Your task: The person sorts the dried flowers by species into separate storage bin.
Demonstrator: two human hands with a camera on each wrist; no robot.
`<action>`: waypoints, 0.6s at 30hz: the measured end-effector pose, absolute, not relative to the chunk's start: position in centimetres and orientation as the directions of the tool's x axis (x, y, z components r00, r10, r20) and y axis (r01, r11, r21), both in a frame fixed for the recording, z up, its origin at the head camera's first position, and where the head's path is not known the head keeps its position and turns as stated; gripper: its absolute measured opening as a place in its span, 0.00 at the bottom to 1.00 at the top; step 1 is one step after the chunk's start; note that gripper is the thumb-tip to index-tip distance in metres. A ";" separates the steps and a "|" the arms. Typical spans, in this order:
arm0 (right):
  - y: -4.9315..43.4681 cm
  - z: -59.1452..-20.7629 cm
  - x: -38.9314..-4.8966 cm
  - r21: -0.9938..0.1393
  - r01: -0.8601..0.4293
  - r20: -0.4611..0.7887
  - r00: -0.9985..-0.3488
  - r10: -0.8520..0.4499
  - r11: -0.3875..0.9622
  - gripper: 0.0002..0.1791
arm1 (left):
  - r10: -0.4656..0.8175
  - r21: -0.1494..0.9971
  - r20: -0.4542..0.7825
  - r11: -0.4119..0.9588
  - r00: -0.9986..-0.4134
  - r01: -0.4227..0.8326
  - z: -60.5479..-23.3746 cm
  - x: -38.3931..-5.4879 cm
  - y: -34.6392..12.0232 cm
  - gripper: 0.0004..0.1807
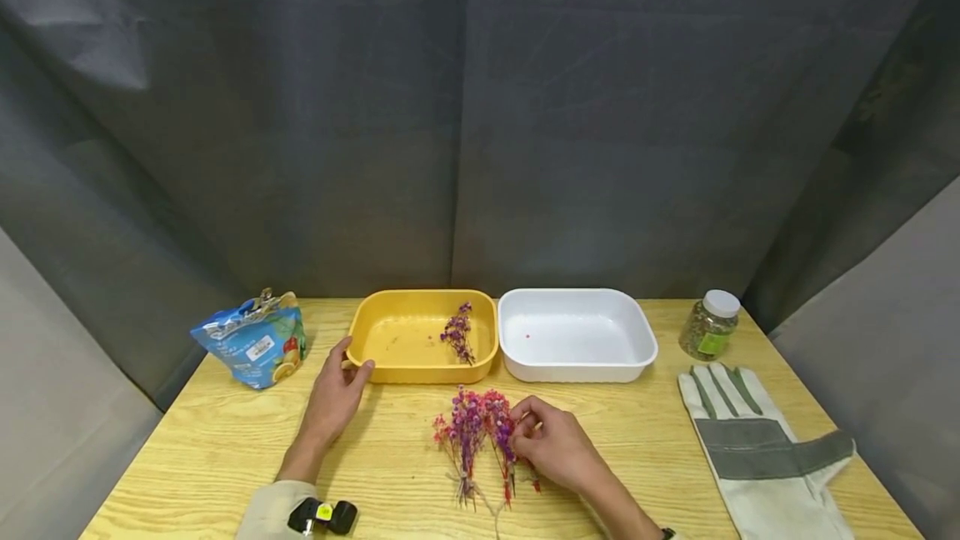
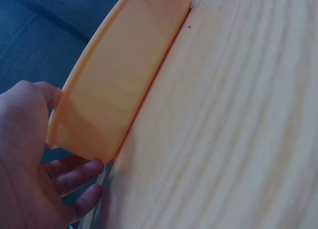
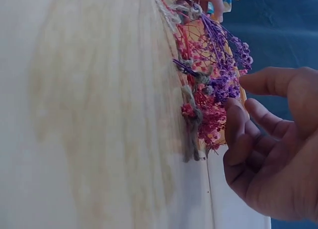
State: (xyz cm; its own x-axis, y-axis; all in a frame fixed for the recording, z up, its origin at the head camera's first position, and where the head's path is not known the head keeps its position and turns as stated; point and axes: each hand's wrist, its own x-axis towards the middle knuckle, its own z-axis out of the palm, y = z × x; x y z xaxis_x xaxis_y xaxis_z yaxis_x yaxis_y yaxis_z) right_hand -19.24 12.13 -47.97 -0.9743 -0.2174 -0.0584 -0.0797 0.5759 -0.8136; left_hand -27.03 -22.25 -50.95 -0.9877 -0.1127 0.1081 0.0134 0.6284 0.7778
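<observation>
In the head view my left hand (image 1: 333, 394) grips the near left corner of a yellow plastic basin (image 1: 367, 374). The left wrist view has this hand (image 2: 25, 154) with a digit on the rim and other fingers against the basin's wall (image 2: 114, 75). A sprig of purple dried flowers (image 1: 457, 332) lies inside the basin. Several small bunches of pink and purple dried flowers (image 1: 467, 432), tied with twine, lie on the table. My right hand (image 1: 555, 444) pinches purple dried flowers (image 3: 226, 85) at the rightmost bunch; its fingertips partly hide the blossoms.
A white basin (image 1: 577, 375) stands beside the yellow one. At the left is a blue pouch (image 1: 258, 344). A lidded jar (image 1: 708, 327) and a work glove (image 1: 757, 448) are at the right of the wooden table (image 1: 405, 482). Dark curtain (image 1: 450, 123) hangs behind.
</observation>
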 end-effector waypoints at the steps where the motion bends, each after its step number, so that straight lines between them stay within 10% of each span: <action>1: 12.1 -48.0 -19.2 -0.799 -0.088 -0.054 -0.975 -0.216 0.595 0.11 | -0.115 0.779 0.106 0.627 -0.988 0.011 -51.0 -27.0 -22.3 0.37; 18: 11.6 -49.1 -18.8 -0.677 -0.155 -0.010 -0.976 -0.220 0.719 0.18 | -0.100 0.777 0.106 0.629 -0.989 0.020 -51.1 -27.0 -22.3 0.39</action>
